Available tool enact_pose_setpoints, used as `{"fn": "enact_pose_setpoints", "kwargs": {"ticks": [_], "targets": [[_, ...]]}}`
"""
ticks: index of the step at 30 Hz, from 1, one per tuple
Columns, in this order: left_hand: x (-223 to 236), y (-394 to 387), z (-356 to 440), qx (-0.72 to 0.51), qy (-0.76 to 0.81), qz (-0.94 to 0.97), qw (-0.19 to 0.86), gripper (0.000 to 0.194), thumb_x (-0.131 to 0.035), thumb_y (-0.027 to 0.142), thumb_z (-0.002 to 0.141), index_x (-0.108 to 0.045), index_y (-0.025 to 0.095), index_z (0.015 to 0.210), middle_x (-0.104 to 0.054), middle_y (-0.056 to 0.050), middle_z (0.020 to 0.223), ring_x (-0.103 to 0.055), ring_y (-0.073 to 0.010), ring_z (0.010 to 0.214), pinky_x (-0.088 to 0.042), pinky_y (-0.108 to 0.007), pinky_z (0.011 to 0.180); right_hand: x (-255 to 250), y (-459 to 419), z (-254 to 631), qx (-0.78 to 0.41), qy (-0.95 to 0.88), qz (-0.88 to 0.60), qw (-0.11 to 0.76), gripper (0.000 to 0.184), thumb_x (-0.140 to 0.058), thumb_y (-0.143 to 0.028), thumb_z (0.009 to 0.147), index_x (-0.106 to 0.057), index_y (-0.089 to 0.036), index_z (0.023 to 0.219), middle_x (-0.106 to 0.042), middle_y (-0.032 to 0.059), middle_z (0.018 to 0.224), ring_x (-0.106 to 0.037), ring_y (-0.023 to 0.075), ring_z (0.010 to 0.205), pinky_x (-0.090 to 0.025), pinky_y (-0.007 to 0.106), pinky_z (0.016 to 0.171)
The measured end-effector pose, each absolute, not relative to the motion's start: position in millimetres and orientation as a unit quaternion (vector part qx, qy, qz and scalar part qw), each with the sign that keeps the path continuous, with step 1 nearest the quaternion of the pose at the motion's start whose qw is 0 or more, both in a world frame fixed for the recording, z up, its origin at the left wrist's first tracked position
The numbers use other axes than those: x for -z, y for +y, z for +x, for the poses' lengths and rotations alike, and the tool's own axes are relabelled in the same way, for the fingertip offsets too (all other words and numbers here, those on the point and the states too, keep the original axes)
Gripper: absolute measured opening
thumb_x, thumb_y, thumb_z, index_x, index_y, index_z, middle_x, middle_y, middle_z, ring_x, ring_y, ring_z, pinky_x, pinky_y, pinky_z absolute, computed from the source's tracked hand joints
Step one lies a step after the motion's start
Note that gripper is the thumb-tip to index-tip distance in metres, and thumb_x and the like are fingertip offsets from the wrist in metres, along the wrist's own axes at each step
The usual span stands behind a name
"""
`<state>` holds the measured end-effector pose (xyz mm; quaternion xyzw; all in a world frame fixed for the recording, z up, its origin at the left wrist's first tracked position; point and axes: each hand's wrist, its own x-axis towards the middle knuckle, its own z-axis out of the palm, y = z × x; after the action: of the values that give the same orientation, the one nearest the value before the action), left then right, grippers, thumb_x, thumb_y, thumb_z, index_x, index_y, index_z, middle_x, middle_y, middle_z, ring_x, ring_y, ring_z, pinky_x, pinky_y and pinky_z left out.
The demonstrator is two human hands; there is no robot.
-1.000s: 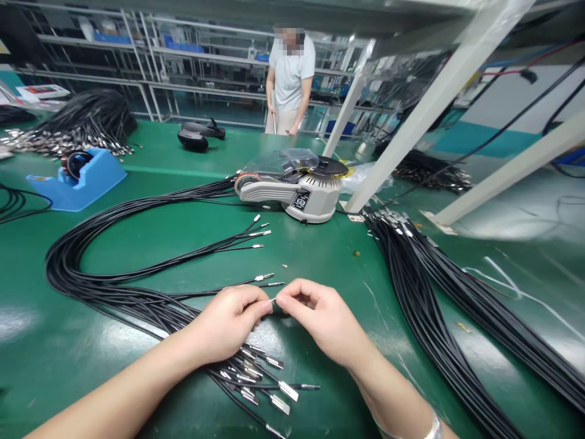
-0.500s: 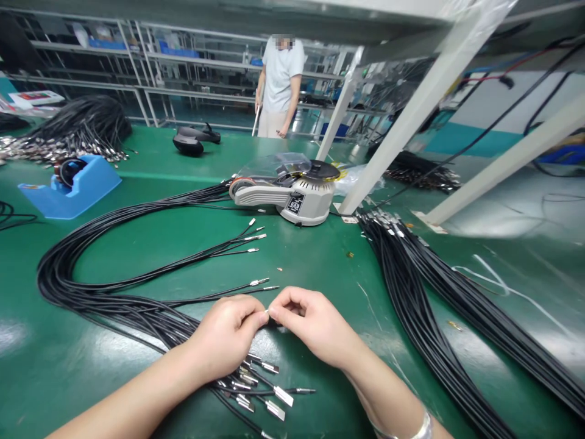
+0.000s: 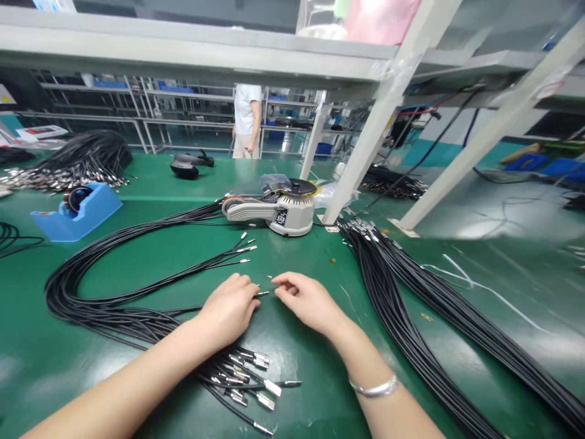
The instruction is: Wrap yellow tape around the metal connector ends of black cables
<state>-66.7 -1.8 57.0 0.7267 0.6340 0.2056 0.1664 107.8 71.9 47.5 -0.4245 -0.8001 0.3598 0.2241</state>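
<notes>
My left hand is curled over black cables, and a silver connector tip sticks out past its fingers. The exact grip is partly hidden under the hand. To the right, my right hand hovers with thumb and index finger apart and nothing visible between them; it wears a silver bangle. Below my left wrist, several metal connectors lie fanned on the green table. The cables loop round to the left and back towards a grey tape dispenser.
Two thick cable bundles run down the right side. A blue tape holder and a cable heap sit at left. White posts rise behind the dispenser. A person stands beyond the table.
Earlier, both hands met, pinching fingertips together. They have since parted, with the left now over the cable ends and the right's fingers opened. The view has tilted up and shifted right.
</notes>
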Motion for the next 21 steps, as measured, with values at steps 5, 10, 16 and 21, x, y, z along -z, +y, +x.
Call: {"fn": "enact_pose_setpoints", "kwargs": {"ticks": [5,10,16,21], "targets": [[-45,13,-58,-0.237,0.647,0.696,0.199,0.019,-0.046,0.018,0.084,-0.064,0.017,0.078,-0.063,-0.007,0.084,-0.054,-0.0224,0.089,-0.04,-0.036,0.083,-40,71,96,-0.389,-0.793,-0.403,0.241,0.009,-0.06,-0.019,0.075,-0.069,-0.019,0.076,-0.066,0.0015,0.077,-0.059,0.0146,0.068,-0.046,0.027,0.068],[-49,1,-73,-0.259,0.64,0.666,0.284,0.021,-0.04,0.026,0.086,-0.057,0.017,0.079,-0.064,0.0,0.067,-0.059,-0.0136,0.058,-0.044,-0.023,0.055,-49,66,96,-0.43,-0.771,-0.389,0.263,0.012,-0.055,-0.017,0.08,-0.065,-0.017,0.073,-0.062,-0.0009,0.064,-0.056,0.0132,0.063,-0.045,0.024,0.063],[-47,-11,-68,-0.333,0.617,0.649,0.295,0.021,-0.046,0.025,0.084,-0.062,0.019,0.096,-0.069,-0.002,0.079,-0.063,-0.0162,0.072,-0.049,-0.025,0.069,-59,54,99,-0.451,-0.759,-0.376,0.28,0.012,-0.057,-0.011,0.077,-0.065,-0.016,0.071,-0.061,-0.0019,0.063,-0.055,0.0122,0.061,-0.044,0.022,0.058],[-19,-9,-62,-0.365,0.54,0.718,0.245,0.026,-0.045,0.03,0.086,-0.071,0.027,0.087,-0.071,-0.003,0.084,-0.066,-0.0181,0.079,-0.051,-0.022,0.074,-76,68,112,-0.591,-0.617,-0.416,0.312,0.007,-0.067,-0.016,0.072,-0.068,-0.012,0.066,-0.064,-0.0008,0.059,-0.058,0.0105,0.055,-0.044,0.02,0.055]]}}
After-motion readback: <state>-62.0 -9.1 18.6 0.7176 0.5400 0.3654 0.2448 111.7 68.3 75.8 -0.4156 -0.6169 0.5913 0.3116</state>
